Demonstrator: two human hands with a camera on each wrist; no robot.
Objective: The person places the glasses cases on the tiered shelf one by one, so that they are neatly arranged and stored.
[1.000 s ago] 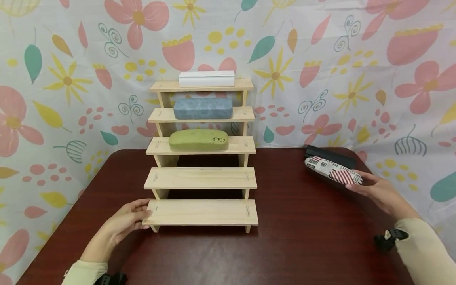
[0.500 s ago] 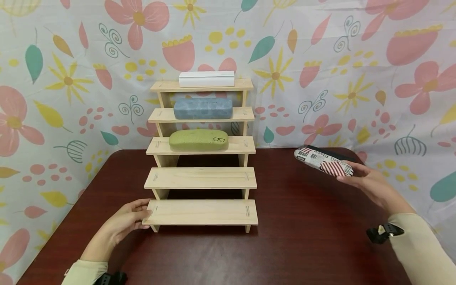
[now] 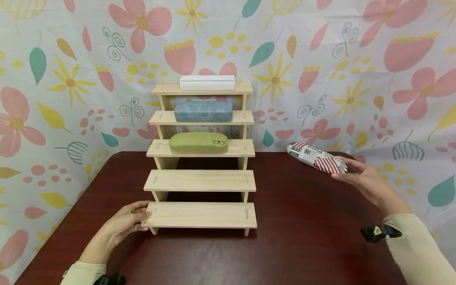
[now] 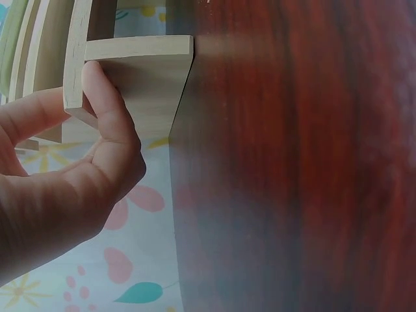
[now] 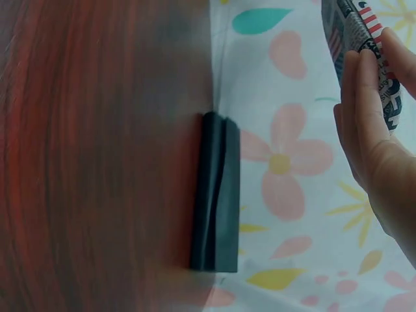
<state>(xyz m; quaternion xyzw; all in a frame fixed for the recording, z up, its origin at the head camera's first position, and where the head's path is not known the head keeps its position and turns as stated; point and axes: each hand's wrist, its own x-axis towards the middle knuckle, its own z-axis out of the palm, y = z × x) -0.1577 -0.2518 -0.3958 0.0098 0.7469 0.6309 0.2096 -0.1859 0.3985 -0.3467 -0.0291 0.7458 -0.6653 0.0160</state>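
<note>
A tiered wooden display stand (image 3: 199, 215) stands on the dark red table. My left hand (image 3: 122, 221) pinches the left end of its lowest step; the left wrist view shows thumb and fingers (image 4: 110, 117) on either side of the plank. At the right, my right hand (image 3: 370, 184) holds a glasses case (image 3: 316, 157) with stripes and lettering by its near end, raised above the tabletop. A green glasses case (image 3: 197, 142) lies on the middle step, a blue case (image 3: 203, 111) one step higher, and a white case (image 3: 207, 83) on top.
In the right wrist view a black case (image 5: 214, 195) lies on the table by the back edge; in the head view the held case hides it. A flower-printed cloth (image 3: 285, 59) hangs behind the dark table (image 3: 292, 237).
My right hand has carried the striped case left and slightly upward, away from the black case. My left hand keeps its place on the lowest step. The head view has shifted slightly.
</note>
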